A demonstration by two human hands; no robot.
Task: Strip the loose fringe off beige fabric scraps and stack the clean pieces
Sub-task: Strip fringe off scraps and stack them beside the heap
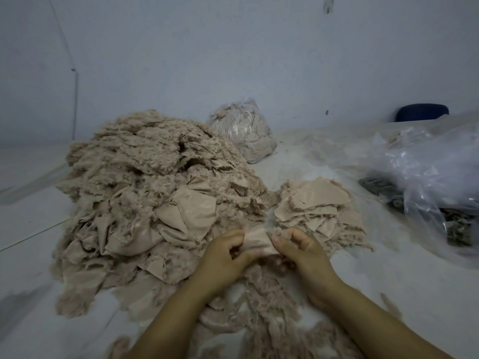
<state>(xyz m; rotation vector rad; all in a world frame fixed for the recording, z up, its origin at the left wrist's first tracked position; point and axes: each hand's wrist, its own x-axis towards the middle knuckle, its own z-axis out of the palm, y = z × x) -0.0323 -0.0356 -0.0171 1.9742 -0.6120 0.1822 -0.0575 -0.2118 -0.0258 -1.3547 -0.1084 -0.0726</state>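
A small beige fabric scrap (256,242) is stretched between my two hands at the lower middle. My left hand (225,257) pinches its left edge and my right hand (302,248) pinches its right edge. A big heap of fringed beige scraps (145,193) fills the floor to the left. Just beyond my right hand lies a low stack of smooth beige pieces (318,203). Pulled-off fringe (261,314) is scattered on the floor under my forearms.
A tied clear bag of beige material (243,130) stands behind the heap by the wall. A large clear plastic bag (435,177) with dark scraps lies at the right. A dark blue round object (422,112) sits at the far right. The floor (31,229) is white.
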